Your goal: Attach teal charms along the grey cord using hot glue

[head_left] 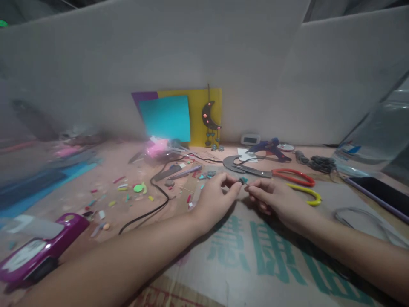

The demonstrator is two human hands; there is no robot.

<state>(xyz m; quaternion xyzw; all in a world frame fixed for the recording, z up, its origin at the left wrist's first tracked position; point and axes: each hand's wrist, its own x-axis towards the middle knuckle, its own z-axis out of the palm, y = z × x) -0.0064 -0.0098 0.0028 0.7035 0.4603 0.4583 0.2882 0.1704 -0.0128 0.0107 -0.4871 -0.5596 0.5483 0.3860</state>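
My left hand (220, 195) pinches a small dark and teal piece (243, 181) between thumb and fingertips. Close on its right, the fingers of my right hand (271, 196) are pressed together at the same spot; what lies in them is too small to make out. Just beyond the hands rests a grey crescent shape (230, 163). Scissors with a red and a yellow handle (297, 177) lie beside it, partly behind my right hand. More small teal and grey bits (207, 175) are scattered beyond my left hand.
Behind, a hanging crescent ornament (209, 117) leans against yellow card (196, 115) and blue paper (166, 117). A purple glue gun (270, 148) lies at the back, a magenta tool (68, 226) at left. A black cord (159, 207) crosses the table; a phone (381, 194) lies right.
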